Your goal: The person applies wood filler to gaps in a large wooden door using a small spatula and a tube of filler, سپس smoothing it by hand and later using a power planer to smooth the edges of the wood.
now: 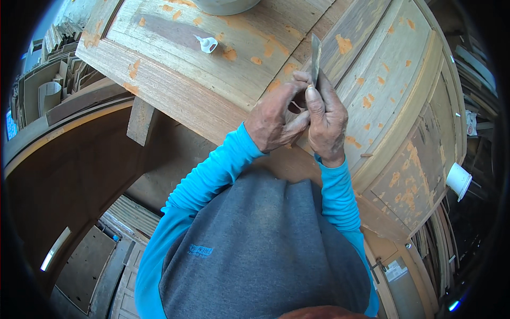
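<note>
My right hand (pixel 326 119) is closed on a putty knife (pixel 316 56), thumb laid along its near side. Its thin metal blade points up and away, seen nearly edge-on. Beside it, my left hand (pixel 276 114) is curled, with its fingertips at the lower part of the blade; a gap shows between its thumb and fingers. Both hands hover over the joint between wooden door panels. The far wooden panel (pixel 180 69) and the right-hand panel (pixel 382 69) carry scattered orange filler patches.
A small white plastic nozzle-like piece (pixel 207 44) lies on the far panel, near a round grey container (pixel 226 5) at the top edge. A white tub (pixel 458 182) is at the right edge. A dark curved panel (pixel 69 159) stands left; stacked boards (pixel 56 80) lie behind it.
</note>
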Tool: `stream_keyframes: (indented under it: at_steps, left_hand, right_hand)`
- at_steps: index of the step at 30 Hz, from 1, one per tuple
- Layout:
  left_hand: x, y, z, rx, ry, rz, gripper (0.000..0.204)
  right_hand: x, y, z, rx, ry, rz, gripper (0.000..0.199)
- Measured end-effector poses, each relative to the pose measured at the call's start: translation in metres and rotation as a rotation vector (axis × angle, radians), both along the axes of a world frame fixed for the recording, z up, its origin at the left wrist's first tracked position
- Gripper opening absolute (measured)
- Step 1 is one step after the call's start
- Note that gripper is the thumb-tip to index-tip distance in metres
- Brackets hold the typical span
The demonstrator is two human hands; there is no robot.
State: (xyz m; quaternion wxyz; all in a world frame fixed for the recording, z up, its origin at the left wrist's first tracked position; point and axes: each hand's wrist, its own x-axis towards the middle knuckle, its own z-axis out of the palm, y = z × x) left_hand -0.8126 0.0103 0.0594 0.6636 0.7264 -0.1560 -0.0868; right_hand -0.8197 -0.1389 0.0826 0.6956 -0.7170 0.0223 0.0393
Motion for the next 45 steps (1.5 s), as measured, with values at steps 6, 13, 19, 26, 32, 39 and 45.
stream_keyframes:
  at_steps: [6,13,19,26,32,39,45]
  left_hand:
    - [0.015,0.021,-0.019,0.409,-0.222,-0.047,0.044]
    - [0.017,0.045,-0.062,0.439,-0.250,0.151,0.026]
    - [0.019,0.045,-0.064,0.375,-0.206,0.181,0.023]
    - [0.021,0.044,-0.065,0.366,-0.184,0.185,0.022]
    - [0.021,0.044,-0.065,0.360,-0.182,0.186,0.021]
    - [0.020,0.045,-0.065,0.334,-0.163,0.189,0.021]
    - [0.021,0.045,-0.065,0.325,-0.140,0.189,0.019]
  right_hand:
    - [0.029,-0.064,-0.028,-0.785,-0.255,0.042,0.048]
    - [0.071,-0.082,-0.042,-1.207,-0.431,0.223,0.043]
    - [0.076,-0.083,-0.042,-1.254,-0.428,0.257,0.040]
    - [0.080,-0.085,-0.044,-1.270,-0.412,0.253,0.040]
    - [0.084,-0.086,-0.046,-1.279,-0.415,0.263,0.039]
    - [0.086,-0.085,-0.045,-1.283,-0.418,0.280,0.040]
    - [0.086,-0.087,-0.039,-1.359,-0.321,0.324,0.040]
